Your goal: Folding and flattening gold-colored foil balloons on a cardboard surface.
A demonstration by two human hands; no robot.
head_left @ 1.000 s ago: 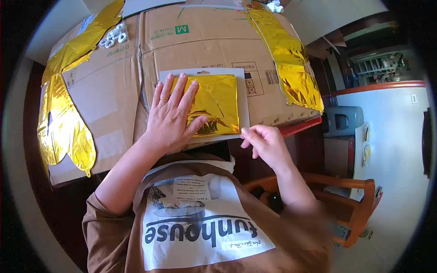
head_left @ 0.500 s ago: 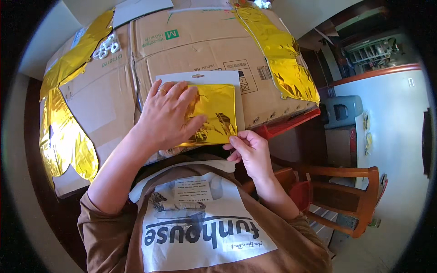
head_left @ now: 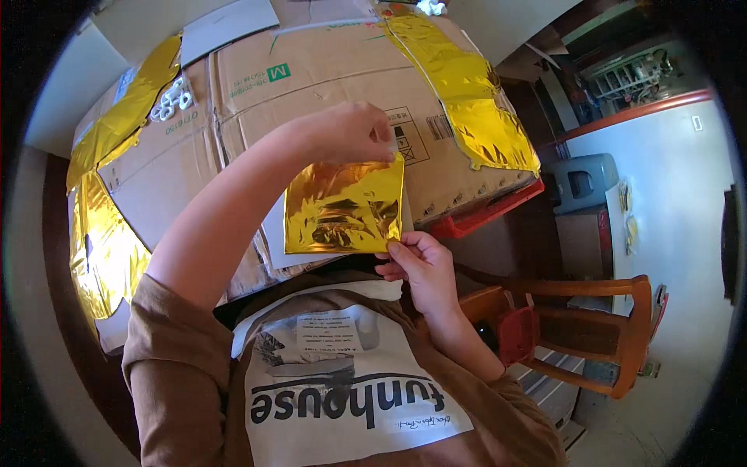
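Observation:
A folded, shiny gold foil sheet lies near the front edge of the carton surface, on top of a white card. My left hand reaches over the sheet, its fingers closed at the far right corner of the foil. At the near right corner, my right hand pinches the foil between thumb and fingers. The white card is mostly covered by the foil and my left arm.
Flattened cardboard cartons cover the table. Flat gold foil pieces lie along the right side and left side. White rings sit far left. A wooden chair stands at right.
My left hand has lifted off the middle of the foil and moved right and away to its far corner. The foil now sits straighter over the card, which has shifted left and nearer.

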